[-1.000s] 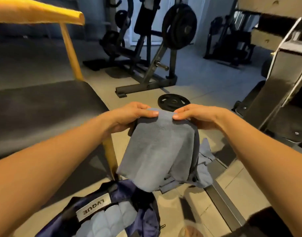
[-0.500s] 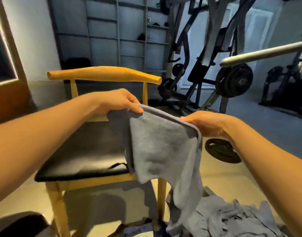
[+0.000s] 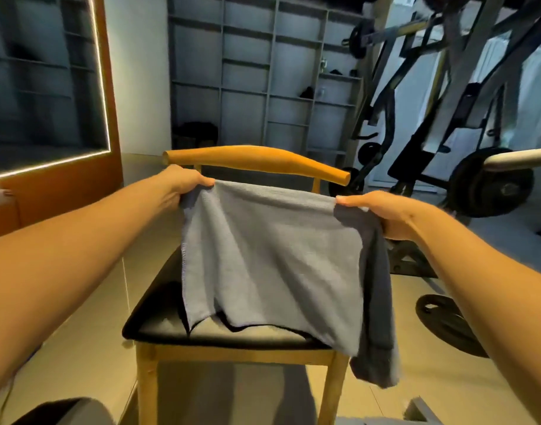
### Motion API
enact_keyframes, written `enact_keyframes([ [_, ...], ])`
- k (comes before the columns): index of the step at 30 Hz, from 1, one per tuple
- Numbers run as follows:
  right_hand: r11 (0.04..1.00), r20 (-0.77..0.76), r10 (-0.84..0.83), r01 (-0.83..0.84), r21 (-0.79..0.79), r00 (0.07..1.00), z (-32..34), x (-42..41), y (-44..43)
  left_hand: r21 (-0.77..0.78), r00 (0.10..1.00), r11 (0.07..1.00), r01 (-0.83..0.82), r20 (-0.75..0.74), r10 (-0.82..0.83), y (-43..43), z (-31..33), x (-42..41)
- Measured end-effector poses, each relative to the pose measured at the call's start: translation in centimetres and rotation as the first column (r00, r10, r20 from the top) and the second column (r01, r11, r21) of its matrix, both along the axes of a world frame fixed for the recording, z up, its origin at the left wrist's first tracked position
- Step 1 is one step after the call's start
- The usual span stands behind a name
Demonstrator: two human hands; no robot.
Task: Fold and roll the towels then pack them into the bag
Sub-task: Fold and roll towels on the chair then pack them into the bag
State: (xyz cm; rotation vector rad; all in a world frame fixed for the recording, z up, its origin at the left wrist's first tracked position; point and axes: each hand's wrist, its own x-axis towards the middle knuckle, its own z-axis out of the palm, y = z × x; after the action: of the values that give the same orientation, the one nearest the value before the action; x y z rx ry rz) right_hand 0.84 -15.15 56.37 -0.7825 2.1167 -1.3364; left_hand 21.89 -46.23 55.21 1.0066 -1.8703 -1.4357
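Note:
A grey-blue towel [image 3: 272, 259] hangs spread out in the air over a wooden chair. My left hand [image 3: 183, 187] pinches its top left corner. My right hand [image 3: 382, 213] grips the top right corner, where a darker layer of the towel bunches and hangs down past the seat edge. The towel's lower edge brushes the chair's black seat [image 3: 159, 320]. The bag is out of view.
The chair's curved wooden backrest [image 3: 254, 159] stands just behind the towel. A weight plate [image 3: 444, 320] lies on the floor at right, with gym machines and a loaded barbell [image 3: 493, 182] behind. Shelving lines the back wall. A dark object [image 3: 64, 412] sits bottom left.
My view has risen and turned to face the chair; the bag and towel pile dropped out of sight. Both hands moved apart, stretching the towel wide above the seat.

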Motion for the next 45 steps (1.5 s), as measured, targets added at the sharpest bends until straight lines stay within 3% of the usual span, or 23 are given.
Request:
enact_keyframes([
  [3, 0.995, 0.015, -0.069, 0.067, 0.075, 0.998, -1.6, -1.5, -0.4, -0.09, 0.96, 0.957, -0.276, 0.014, 0.278, -1.4, -1.4, -0.4],
  [5, 0.994, -0.043, -0.08, 0.083, 0.075, 0.996, -1.8, -1.6, -1.2, -0.213, 0.961, 0.94, -0.267, 0.011, 0.276, -1.3, -1.9, -1.5],
  [8, 0.999, -0.161, 0.036, -0.031, 0.033, 0.986, -0.9, -1.2, -3.9, -0.447, 1.0, 0.894, -0.014, -0.021, 0.004, 1.8, -1.6, -3.2],
  [10, 0.978, -0.208, 0.209, -0.204, 0.042, 0.956, 0.3, 0.3, -5.6, -0.562, 0.961, 0.786, 0.257, 0.061, -0.27, 4.9, -0.5, -4.0],
  [12, 0.949, -0.225, 0.313, -0.308, 0.057, 0.923, 1.2, 1.7, -6.6, -0.557, 0.871, 0.68, 0.477, 0.196, -0.451, 7.4, 0.4, -4.6],
  [15, 0.94, -0.248, 0.338, -0.338, 0.047, 0.908, 1.9, 2.5, -7.3, -0.477, 0.799, 0.643, 0.6, 0.303, -0.52, 8.4, 1.1, -4.8],
  [19, 0.95, -0.234, 0.313, -0.308, 0.06, 0.92, 1.1, 1.4, -6.9, -0.472, 0.846, 0.704, 0.531, 0.247, -0.472, 7.5, 0.6, -3.9],
  [23, 0.979, -0.02, 0.171, -0.172, -0.106, 0.985, -0.2, -0.6, -6.0, -0.519, 0.907, 0.744, 0.421, 0.271, -0.324, 5.6, 0.5, -2.9],
  [25, 0.979, 0.023, 0.197, -0.195, -0.06, 0.98, -0.4, -1.5, -5.2, -0.569, 0.925, 0.731, 0.375, 0.282, -0.255, 4.7, 0.7, -2.6],
  [27, 0.968, -0.105, 0.242, -0.232, 0.099, 0.965, -0.4, -2.0, -4.7, -0.634, 0.955, 0.718, 0.287, 0.243, -0.168, 3.8, 0.8, -2.6],
  [29, 0.972, -0.401, 0.22, -0.166, 0.167, 0.889, 0.2, -1.8, -4.9, -0.699, 0.983, 0.696, 0.167, 0.176, -0.059, 3.1, 0.9, -2.8],
  [30, 0.99, -0.548, 0.141, -0.108, 0.093, 0.825, 0.4, -2.0, -5.3, -0.746, 0.991, 0.658, 0.098, 0.131, 0.001, 2.8, 1.0, -3.0],
  [32, 0.991, -0.78, -0.11, 0.004, -0.136, 0.616, 0.9, -1.9, -5.8, -0.84, 0.996, 0.54, -0.059, -0.017, 0.083, 2.8, 1.1, -3.3],
  [34, 0.964, -0.887, -0.263, 0.062, -0.259, 0.379, 0.3, -1.4, -5.9, -0.864, 0.981, 0.466, -0.191, -0.179, 0.07, 3.4, 0.3, -2.9],
  [36, 0.974, -0.936, -0.225, 0.053, -0.219, 0.271, -2.9, -0.6, -5.4, -0.888, 0.987, 0.44, -0.137, -0.161, -0.018, 4.4, -2.4, -1.8],
  [37, 0.992, -0.96, -0.125, 0.049, -0.116, 0.252, -5.4, 0.1, -5.0, -0.91, 0.997, 0.414, -0.002, -0.035, -0.072, 5.0, -4.5, -1.1],
  [39, 0.982, -0.941, 0.174, 0.019, 0.188, 0.291, -11.2, 1.9, -3.2, -0.851, 0.929, 0.372, 0.37, 0.338, -0.149, 6.0, -9.1, 0.1],
  [41, 0.908, -0.811, 0.394, -0.043, 0.417, 0.433, -16.4, 2.7, -1.1, -0.64, 0.735, 0.38, 0.668, 0.646, -0.205, 6.7, -12.9, 1.1],
  [42, 0.884, -0.727, 0.425, -0.073, 0.463, 0.539, -18.1, 3.0, -0.1, -0.547, 0.659, 0.401, 0.734, 0.717, -0.227, 6.9, -14.1, 1.4],
  [43, 0.886, -0.642, 0.403, -0.102, 0.452, 0.652, -19.4, 3.0, 0.8, -0.504, 0.636, 0.431, 0.748, 0.729, -0.251, 6.9, -15.0, 1.7],
  [45, 0.955, -0.509, 0.226, -0.087, 0.284, 0.831, -19.9, 2.8, 1.9, -0.514, 0.707, 0.523, 0.68, 0.648, -0.282, 7.2, -15.5, 2.1],
])
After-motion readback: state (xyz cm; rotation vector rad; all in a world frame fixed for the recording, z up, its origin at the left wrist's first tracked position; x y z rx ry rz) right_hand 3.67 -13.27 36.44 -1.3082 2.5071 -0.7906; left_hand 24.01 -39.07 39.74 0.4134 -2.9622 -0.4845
